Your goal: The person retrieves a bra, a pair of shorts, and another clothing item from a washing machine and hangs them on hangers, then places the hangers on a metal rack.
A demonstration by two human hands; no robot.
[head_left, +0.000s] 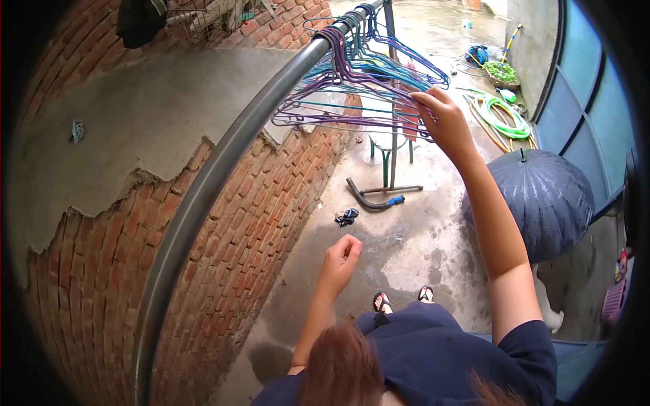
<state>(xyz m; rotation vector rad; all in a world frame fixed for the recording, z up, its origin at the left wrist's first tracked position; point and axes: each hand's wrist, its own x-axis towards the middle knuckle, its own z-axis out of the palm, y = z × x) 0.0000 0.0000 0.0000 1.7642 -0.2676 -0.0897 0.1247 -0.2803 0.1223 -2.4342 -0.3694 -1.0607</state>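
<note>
A dark metal rail (220,155) curves upward, carrying a bunch of thin clothes hangers (347,71) near its top. They hang just left of the right grip (443,115), which pinches their right-hand ends, though how many I cannot tell. Hooks point up; the long axes run crosswise to the rail. They are purple, blue and teal. The left grip (338,260), fingers curled together, sits lower, well apart.
</note>
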